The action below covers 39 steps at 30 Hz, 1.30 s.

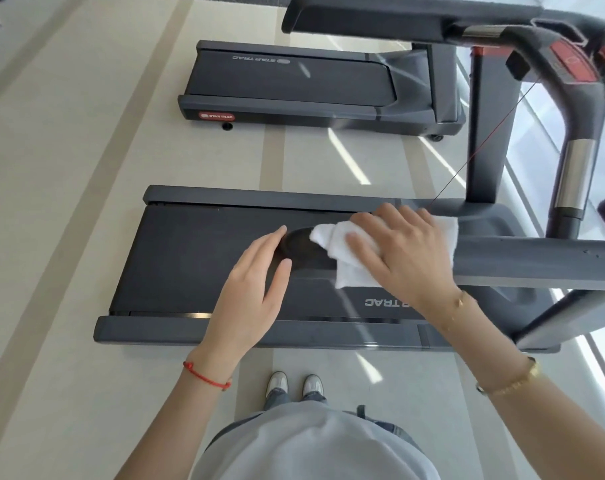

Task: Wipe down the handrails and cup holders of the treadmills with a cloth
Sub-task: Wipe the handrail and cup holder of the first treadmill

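Note:
A dark grey handrail (536,263) of the near treadmill runs from the right edge to its rounded end (299,249) at the centre. My right hand (405,252) presses a white cloth (349,271) flat on top of the rail, fingers spread. The cloth drapes over both sides of the rail. My left hand (256,289) cups the rail's rounded end, thumb and fingers around it. Below lies the treadmill belt (197,258). The console (568,60) with a red panel sits at the top right.
A second treadmill (294,84) stands beyond, across a strip of pale floor (69,202). The other handrail (380,19) spans the top. An upright post (488,133) and a chrome-banded grip (575,174) rise at right. My shoes (296,386) are beside the deck.

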Available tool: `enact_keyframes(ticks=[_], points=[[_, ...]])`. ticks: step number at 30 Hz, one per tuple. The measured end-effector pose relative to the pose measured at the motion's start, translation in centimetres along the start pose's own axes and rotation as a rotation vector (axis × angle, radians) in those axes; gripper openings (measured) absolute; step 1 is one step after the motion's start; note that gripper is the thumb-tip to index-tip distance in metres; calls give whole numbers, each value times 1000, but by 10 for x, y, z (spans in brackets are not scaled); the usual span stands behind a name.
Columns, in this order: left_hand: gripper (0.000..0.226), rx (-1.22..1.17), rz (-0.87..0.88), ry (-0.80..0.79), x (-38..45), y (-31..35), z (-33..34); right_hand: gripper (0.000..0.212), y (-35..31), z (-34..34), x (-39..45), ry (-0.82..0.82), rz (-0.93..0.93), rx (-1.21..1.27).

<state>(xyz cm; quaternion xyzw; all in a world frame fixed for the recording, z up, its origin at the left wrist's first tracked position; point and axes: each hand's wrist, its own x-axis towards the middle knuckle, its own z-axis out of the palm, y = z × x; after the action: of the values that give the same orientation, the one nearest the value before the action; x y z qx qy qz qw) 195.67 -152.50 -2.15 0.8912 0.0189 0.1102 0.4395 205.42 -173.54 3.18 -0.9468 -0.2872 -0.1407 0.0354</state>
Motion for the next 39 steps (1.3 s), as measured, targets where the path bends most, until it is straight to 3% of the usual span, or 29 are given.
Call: enact_keyframes(ticks=[4,9,14,18,21,26,30,33,36,39], points=[[37,-16,0,6,0,2,1,44,-31,5,27,-85,-35,-26],[43,4,0,-5,0,1,0,43,-5,8,-3,56,-125,43],[44,15,-12,2,0,5,0,38,4,5,8,45,46,19],[42,17,-17,-6,1,5,1,43,-25,14,5,84,-77,22],[44,31,-11,-9,1,4,0,48,-3,14,-13,77,-175,25],[44,50,-12,4,0,7,0,49,21,6,-9,77,81,4],[41,17,-16,-4,1,9,-1,46,-28,18,-10,125,-79,51],[42,30,-17,-4,1,9,-1,53,-14,19,-24,94,-147,11],[44,42,-22,-3,0,8,-1,53,16,14,-35,94,-53,-20],[44,39,-22,4,-1,9,-1,50,1,16,-31,127,86,-21]])
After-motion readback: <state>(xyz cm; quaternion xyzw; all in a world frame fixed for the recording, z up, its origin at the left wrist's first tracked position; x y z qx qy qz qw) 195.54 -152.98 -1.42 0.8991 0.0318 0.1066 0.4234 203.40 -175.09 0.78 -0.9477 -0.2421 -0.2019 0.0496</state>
